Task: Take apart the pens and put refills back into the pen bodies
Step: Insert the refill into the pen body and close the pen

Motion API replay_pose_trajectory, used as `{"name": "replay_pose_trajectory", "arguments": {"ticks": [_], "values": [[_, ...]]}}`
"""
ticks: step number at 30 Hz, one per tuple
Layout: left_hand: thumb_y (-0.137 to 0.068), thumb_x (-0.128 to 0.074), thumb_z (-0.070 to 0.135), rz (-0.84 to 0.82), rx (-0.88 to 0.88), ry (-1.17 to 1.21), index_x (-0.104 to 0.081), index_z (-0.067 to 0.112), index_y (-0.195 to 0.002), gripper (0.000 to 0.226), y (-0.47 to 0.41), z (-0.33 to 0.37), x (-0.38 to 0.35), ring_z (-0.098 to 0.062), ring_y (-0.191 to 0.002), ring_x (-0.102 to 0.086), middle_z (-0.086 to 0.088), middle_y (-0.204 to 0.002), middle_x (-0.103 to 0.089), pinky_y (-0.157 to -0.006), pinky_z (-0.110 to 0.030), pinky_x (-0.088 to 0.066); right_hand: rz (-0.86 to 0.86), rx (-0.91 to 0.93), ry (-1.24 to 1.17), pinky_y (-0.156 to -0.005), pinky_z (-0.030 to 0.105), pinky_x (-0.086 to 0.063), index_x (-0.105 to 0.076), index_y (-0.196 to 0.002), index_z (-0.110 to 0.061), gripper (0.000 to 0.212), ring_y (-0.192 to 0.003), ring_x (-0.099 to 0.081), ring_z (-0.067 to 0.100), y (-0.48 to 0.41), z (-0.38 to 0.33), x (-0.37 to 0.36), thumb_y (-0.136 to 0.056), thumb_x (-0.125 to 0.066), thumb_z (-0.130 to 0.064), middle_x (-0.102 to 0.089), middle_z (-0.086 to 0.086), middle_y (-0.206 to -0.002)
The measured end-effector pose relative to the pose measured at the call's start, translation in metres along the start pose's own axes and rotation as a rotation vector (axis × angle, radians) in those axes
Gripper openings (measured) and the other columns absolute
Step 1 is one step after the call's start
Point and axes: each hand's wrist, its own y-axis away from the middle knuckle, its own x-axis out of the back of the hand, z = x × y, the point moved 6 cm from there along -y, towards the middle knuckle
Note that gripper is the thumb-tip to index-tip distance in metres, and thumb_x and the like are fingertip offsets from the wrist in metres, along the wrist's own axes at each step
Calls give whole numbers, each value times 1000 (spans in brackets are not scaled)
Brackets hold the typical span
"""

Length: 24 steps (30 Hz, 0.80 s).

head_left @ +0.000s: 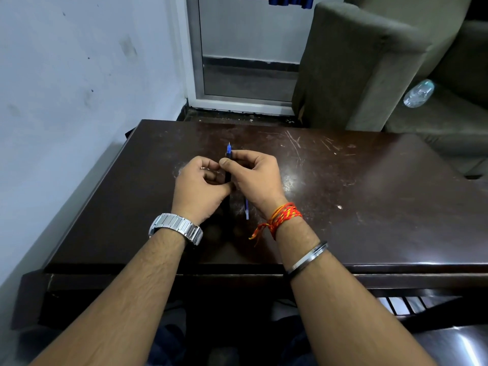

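Near the middle of the frame, both hands meet above a dark brown desk (369,207) with many scratches. The right hand (254,178) holds a dark pen body (228,175) between thumb and curled fingers (237,155). The pen points away from the person, and its blue tip section (228,148) with a fine metal point comes out above the fingers. The left hand (199,186) is just beside it, its fingers curled in and touching the lower part of the pen body; what exactly they pinch there I cannot tell.

Below the right hand, a thin blue part (247,210) lies on the desk, half hidden by the wrist; it may be a refill or a pen piece.

The left wrist carries a silver metal watch (175,227). The right wrist has a red and orange thread band (280,217) and, lower, a steel bangle (307,257).

At the upper right of the frame stands a grey-green sofa (364,64), with a clear plastic bottle (418,93) lying on its seat.
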Motion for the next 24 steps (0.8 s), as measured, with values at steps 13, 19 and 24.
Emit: {"name": "replay_pose_trajectory", "arguments": {"ticks": [13, 19, 24], "values": [[-63, -87, 11, 9, -46, -25, -60, 17, -90, 39, 1, 3, 2, -8, -63, -70, 2, -70, -73, -59, -25, -57, -30, -19, -56, -71, 34, -60, -77, -85, -18, 5, -74, -73, 14, 3, -2, -2, -82, -79, -16, -77, 3, -79], [-75, -74, 14, 13, -48, 32, -62, 21, -92, 23, 0, 3, 0, -4, -65, -70, 4, -69, -74, -62, -26, -57, -51, -23, -74, -70, 50, -63, -76, -84, -21, 6, -75, -75, 27, 5, -5, 0, -85, -76, -15, -78, 11, -82], [-65, -84, 7, 21, -62, 17, -61, 19, -88, 35, -1, 2, 2, -7, -68, -72, 3, -72, -75, -66, -30, -59, -34, 8, -14, -78, 48, -61, -76, -76, -24, 11, -71, -71, 14, 4, -4, 0, -85, -76, -16, -77, 2, -75]]}}
